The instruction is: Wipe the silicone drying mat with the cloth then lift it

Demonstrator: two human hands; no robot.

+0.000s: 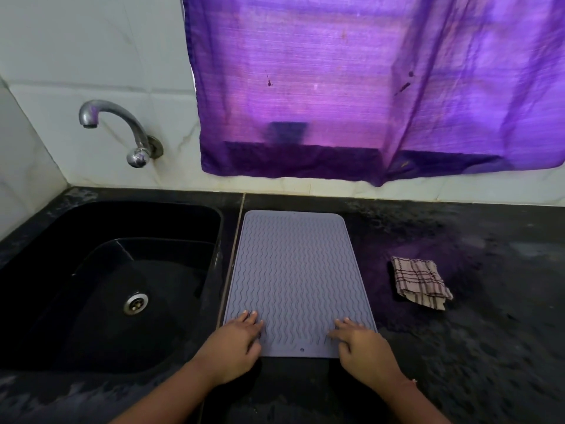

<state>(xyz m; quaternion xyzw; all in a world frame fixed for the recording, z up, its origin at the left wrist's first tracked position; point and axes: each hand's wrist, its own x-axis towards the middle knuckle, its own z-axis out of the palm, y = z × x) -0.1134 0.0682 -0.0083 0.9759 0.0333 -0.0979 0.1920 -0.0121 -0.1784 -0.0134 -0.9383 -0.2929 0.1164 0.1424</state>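
Silicone drying mat lies under flat, spread fingers of both hands.

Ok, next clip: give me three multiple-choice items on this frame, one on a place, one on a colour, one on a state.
1. Where does the cloth lie?
A. in the sink
B. on the counter right of the mat
C. on the mat

2. What colour is the curtain?
A. purple
B. green
C. white

3. What are the hands doing?
A. both rest flat on the mat's near corners
B. one holds the cloth
C. both are off the mat

Key: 1 B, the cloth sits folded on the dark counter, apart from the mat. 2 A, the curtain hanging over the window glows purple. 3 A, the left hand and right hand lie with fingers spread on the mat's near corners, holding nothing; the sink is on the left.
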